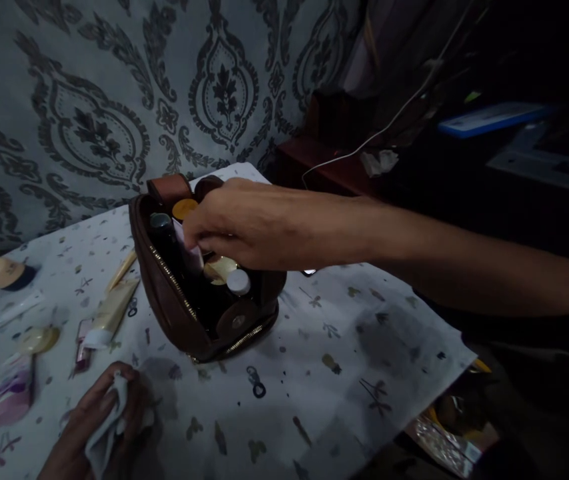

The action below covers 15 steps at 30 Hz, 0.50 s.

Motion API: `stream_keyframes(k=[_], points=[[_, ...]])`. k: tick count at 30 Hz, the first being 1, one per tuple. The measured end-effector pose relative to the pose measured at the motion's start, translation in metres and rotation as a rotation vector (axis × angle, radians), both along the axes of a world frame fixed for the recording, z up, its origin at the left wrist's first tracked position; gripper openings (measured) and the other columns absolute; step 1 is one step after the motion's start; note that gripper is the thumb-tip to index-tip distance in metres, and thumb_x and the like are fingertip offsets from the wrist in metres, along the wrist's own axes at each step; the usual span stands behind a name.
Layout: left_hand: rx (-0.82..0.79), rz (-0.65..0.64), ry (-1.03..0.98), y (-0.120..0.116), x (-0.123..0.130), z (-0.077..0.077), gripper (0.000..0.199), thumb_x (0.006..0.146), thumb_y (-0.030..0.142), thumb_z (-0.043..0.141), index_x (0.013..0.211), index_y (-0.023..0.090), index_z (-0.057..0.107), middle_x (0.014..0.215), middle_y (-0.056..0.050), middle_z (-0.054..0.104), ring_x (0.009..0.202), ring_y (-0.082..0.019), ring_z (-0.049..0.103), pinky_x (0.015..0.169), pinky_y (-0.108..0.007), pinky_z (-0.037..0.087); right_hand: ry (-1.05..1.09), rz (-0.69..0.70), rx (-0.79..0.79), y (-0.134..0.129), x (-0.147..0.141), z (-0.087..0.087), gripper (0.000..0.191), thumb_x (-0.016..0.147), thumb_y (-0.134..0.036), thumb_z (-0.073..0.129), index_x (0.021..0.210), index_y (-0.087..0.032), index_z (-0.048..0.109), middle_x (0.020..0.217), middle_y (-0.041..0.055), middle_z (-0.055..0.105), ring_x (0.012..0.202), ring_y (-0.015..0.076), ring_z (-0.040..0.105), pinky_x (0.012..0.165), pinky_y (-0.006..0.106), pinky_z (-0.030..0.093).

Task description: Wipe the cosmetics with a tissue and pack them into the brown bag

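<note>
A brown toiletry bag (164, 293) stands unzipped on the table, filled with bottles and tubes. From the right, my right hand (229, 223) reaches into its mouth, fingers closed on a pale pink container (193, 259); its full shape is hidden. Around that hand are a yellow-orange round lid (183, 209), a dark bottle with a glossy cap (160, 223), a gold-coloured lid (220, 269) and a white cap (238, 282). Down at the lower left, my left hand (107, 407) is closed on a crumpled white cloth (107, 433), resting near the tabletop.
Left of the bag lie a beige tube (112, 313), a thin yellow tube (122, 270), a small pink tube (82, 347), a pink-purple bottle (13, 390), a white brush-like item (9, 315) and a beige-lidded jar (2, 273). Patterned wallpaper (224, 80) rises behind the printed tablecloth (324, 360).
</note>
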<state>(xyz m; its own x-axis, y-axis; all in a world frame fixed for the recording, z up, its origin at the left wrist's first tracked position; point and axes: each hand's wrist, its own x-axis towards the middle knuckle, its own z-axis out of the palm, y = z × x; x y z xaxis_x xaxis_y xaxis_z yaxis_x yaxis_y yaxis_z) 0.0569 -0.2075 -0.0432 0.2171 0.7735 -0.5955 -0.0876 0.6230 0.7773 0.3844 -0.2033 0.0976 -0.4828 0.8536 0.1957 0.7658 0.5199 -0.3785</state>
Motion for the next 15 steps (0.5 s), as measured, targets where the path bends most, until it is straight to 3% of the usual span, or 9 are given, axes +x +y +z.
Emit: stream_keyframes(k=[4, 9, 12, 15], points=[[0.022, 0.057, -0.022, 0.005, -0.002, -0.005, 0.035, 0.057, 0.028, 0.084, 0.084, 0.024, 0.062, 0.061, 0.002, 0.051, 0.05, -0.012, 0.048, 0.041, -0.018, 0.046, 0.035, -0.007, 0.023, -0.005, 0.006, -0.009, 0.021, 0.091, -0.006, 0.05, 0.086, -0.018, 0.066, 0.076, -0.0043, 0.062, 0.075, 0.0093, 0.056, 0.068, 0.022, 0.039], [-0.006, 0.098, -0.07, 0.006, -0.002, -0.004, 0.037, 0.055, 0.021, 0.083, 0.085, 0.023, 0.062, 0.062, 0.002, 0.051, 0.052, -0.012, 0.05, 0.042, -0.018, 0.048, -0.009, 0.139, -0.136, -0.005, -0.003, -0.013, 0.017, 0.084, -0.001, 0.06, 0.093, -0.015, 0.064, 0.085, -0.0002, 0.065, 0.081, 0.0125, 0.06, 0.07, 0.024, 0.043], [-0.012, 0.102, -0.083, 0.006, -0.003, -0.004, 0.038, 0.055, 0.019, 0.082, 0.087, 0.022, 0.063, 0.062, 0.002, 0.051, 0.051, -0.011, 0.05, 0.043, -0.018, 0.048, -0.008, 0.162, -0.23, 0.0, -0.015, -0.015, 0.021, 0.076, 0.001, 0.069, 0.079, -0.019, 0.062, 0.087, -0.0014, 0.066, 0.088, 0.0141, 0.062, 0.072, 0.024, 0.045], [-0.018, 0.103, -0.083, 0.006, -0.003, -0.003, 0.037, 0.055, 0.018, 0.082, 0.087, 0.021, 0.063, 0.062, 0.002, 0.05, 0.048, -0.01, 0.046, 0.039, -0.017, 0.045, 0.007, 0.109, -0.294, 0.01, -0.026, -0.024, 0.031, 0.066, 0.002, 0.077, 0.061, -0.021, 0.056, 0.077, -0.0043, 0.065, 0.085, 0.0145, 0.063, 0.069, 0.024, 0.044]])
